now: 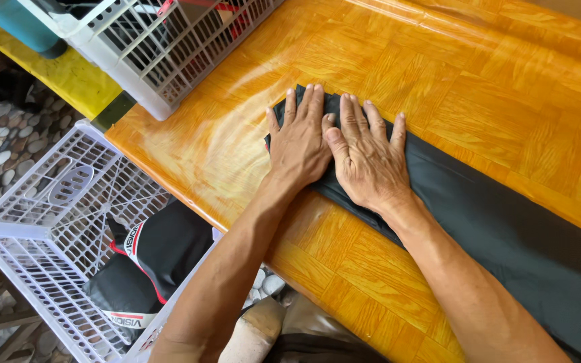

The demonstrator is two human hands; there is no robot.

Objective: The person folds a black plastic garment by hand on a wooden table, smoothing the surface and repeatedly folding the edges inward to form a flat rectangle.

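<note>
A dark grey garment (506, 228) lies stretched across the orange wood-pattern table (479, 87), running from the middle to the lower right. My left hand (298, 141) rests flat on its left end, fingers spread. Right beside it my right hand (369, 156) also presses flat on the cloth, thumb touching the left hand. Neither hand grips anything.
A white plastic basket (42, 222) stands on the pebble floor at the lower left, with black, red and white clothing (152, 259) in it. A second white basket (156, 47) sits on the table's far left corner. A teal container (18, 23) stands on a yellow surface.
</note>
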